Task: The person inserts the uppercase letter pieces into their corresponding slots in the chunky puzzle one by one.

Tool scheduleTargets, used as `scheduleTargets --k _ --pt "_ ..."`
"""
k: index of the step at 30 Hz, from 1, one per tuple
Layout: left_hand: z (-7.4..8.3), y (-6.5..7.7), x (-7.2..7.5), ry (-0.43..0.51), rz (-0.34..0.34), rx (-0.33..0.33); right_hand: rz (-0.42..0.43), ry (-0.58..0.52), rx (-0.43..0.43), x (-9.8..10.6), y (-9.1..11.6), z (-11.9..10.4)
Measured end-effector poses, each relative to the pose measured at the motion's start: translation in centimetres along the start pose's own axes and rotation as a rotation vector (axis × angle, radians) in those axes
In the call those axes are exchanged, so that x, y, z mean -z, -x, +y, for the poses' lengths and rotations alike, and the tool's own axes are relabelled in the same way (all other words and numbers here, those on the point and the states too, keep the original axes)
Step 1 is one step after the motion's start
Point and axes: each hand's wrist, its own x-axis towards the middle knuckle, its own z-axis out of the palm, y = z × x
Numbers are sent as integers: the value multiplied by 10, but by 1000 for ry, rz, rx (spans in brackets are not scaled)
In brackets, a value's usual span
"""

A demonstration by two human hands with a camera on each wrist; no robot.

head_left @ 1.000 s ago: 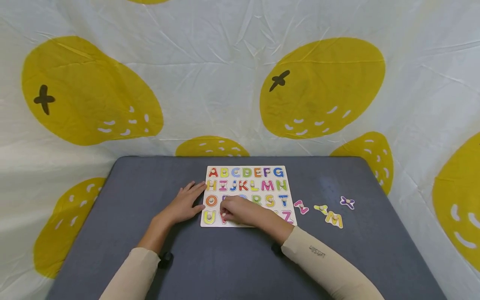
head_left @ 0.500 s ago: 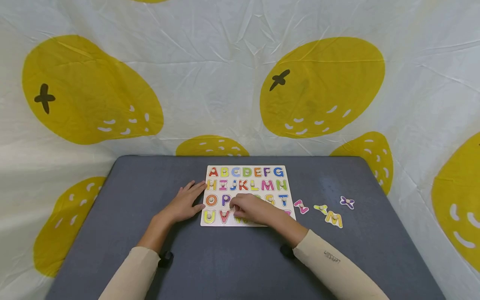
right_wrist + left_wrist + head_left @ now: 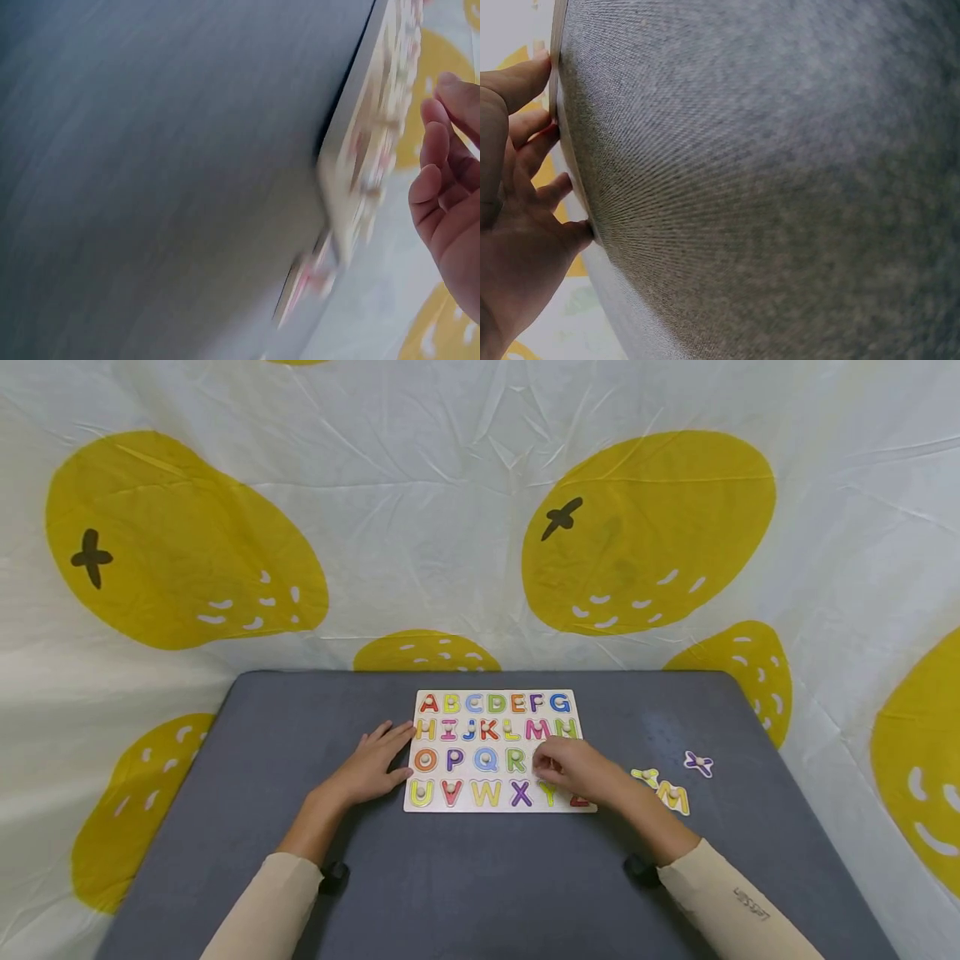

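A white alphabet peg puzzle board (image 3: 498, 777) lies on the dark grey table. My left hand (image 3: 371, 768) rests at its left edge with the fingers spread; in the left wrist view the fingertips (image 3: 581, 232) touch the board's side. Over the lower right of the board, my right hand (image 3: 573, 768) has loosely curled fingers, and the right wrist view shows nothing held in them. The red V piece (image 3: 451, 793) sits in its slot with its knob up. The W, X and Y places show printed letters without knobs. My right hand covers the S and T places.
Right of the board lie a yellow W piece (image 3: 673, 797), a small yellow Y piece (image 3: 645, 775) and a purple X piece (image 3: 699, 764). A pink-lettered piece (image 3: 304, 279) lies by the board's edge. Behind the table hangs a fruit-print cloth (image 3: 420, 543).
My right hand has left the V piece and moved right across the board, uncovering V, W and X. It now blocks the head view of the pink Z piece. My left hand stays put.
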Motion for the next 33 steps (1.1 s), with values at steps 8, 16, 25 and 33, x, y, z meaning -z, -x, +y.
scheduleTargets --k 8,16,25,33 --pt "0 0 0 -4 -6 9 80 6 -105 30 49 43" --pt "0 0 -1 -10 -7 17 175 115 -152 49 96 74" --pt "0 0 -1 -6 4 6 200 160 -74 62 137 96" --pt "0 0 0 1 -1 6 120 142 -84 64 151 102"
